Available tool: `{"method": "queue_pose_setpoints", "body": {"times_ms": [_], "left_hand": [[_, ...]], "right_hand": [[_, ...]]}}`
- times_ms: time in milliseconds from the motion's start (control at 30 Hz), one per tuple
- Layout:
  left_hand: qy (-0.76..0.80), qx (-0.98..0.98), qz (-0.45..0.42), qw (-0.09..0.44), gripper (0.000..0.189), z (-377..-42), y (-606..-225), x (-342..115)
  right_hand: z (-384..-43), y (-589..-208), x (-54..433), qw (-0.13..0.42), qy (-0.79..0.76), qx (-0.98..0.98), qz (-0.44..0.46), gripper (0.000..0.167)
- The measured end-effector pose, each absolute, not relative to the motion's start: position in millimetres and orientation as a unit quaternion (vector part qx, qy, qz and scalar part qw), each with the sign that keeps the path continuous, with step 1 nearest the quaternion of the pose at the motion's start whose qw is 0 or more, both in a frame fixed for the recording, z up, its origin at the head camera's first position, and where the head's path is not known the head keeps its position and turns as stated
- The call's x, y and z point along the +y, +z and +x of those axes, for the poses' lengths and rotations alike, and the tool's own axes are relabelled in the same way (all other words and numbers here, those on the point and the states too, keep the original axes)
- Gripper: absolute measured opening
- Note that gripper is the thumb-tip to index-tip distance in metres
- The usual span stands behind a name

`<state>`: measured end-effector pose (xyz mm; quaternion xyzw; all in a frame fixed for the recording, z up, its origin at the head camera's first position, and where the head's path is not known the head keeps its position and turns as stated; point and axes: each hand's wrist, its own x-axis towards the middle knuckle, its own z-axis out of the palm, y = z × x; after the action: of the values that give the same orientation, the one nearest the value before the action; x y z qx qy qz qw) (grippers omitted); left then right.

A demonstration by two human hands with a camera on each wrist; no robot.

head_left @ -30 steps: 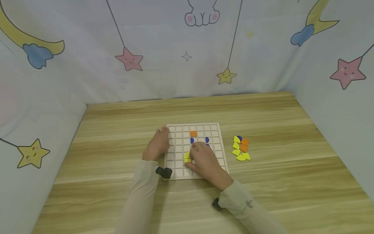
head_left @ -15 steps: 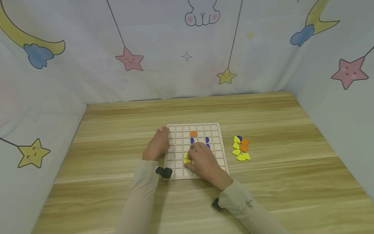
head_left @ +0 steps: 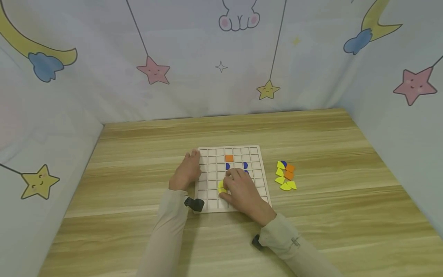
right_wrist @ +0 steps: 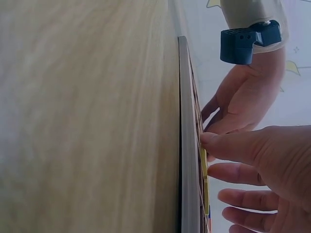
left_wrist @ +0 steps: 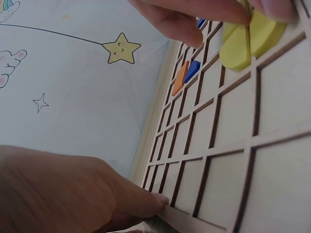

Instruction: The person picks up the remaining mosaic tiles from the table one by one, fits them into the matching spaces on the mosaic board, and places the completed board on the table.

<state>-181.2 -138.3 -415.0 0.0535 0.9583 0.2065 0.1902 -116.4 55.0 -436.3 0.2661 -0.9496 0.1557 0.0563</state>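
Note:
A pale wooden grid board (head_left: 212, 184) lies on the table. My left hand (head_left: 187, 171) holds its left edge, with a fingertip on the rim in the left wrist view. Over the board's lower middle, my right hand (head_left: 242, 190) pinches at yellow quarter-circle tiles (left_wrist: 235, 51) with thumb and forefinger, its other fingers spread apart. Part of the yellow group is hidden under the hand. An orange square tile (head_left: 229, 158) and blue half-round tiles (head_left: 245, 165) sit in cells farther up, some of them partly covered by the right hand.
Right of the board lies a loose group of yellow quarter-circle tiles (head_left: 279, 180), orange square tiles (head_left: 288, 175) and a blue tile (head_left: 284, 163). The wood-grain table (head_left: 322, 154) meets printed cloth walls (head_left: 194, 92) at the back and sides.
The right thumb and forefinger shift very slightly at the yellow tiles, which sit closer together now. The left hand and the loose tiles keep their places.

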Motion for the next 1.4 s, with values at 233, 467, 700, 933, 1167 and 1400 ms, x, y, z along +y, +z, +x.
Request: {"method": "queue_pose_setpoints", "body": {"times_ms": [233, 467, 700, 933, 1167, 1400], "left_hand": [[0.205, 0.958, 0.053, 0.194, 0.059, -181.3, -414.8, -138.3], [0.198, 0.96, 0.055, 0.191, 0.058, -180.9, -414.1, -138.1], [0.203, 0.959, 0.053, 0.191, 0.058, -180.3, -413.3, -137.7], [0.201, 0.96, 0.056, 0.187, 0.058, -179.7, -413.5, -139.2], [0.201, 0.959, 0.059, 0.191, 0.058, -179.8, -412.9, -140.0], [0.209, 0.957, 0.061, 0.192, 0.058, -180.2, -412.3, -140.0]], "right_hand": [[-115.8, -436.8, 54.8, 0.051, 0.156, -0.95, 0.265, 0.026], [-115.3, -434.4, 55.0, 0.044, 0.161, -0.951, 0.259, 0.025], [-114.6, -429.5, 60.4, 0.017, 0.195, -0.946, 0.257, 0.018], [-110.9, -421.5, 67.4, 0.018, 0.184, -0.949, 0.257, 0.013], [-105.3, -409.0, 81.9, 0.032, 0.207, -0.952, 0.222, 0.015], [-105.1, -412.2, 103.4, 0.04, 0.233, -0.956, 0.173, 0.015]]}}
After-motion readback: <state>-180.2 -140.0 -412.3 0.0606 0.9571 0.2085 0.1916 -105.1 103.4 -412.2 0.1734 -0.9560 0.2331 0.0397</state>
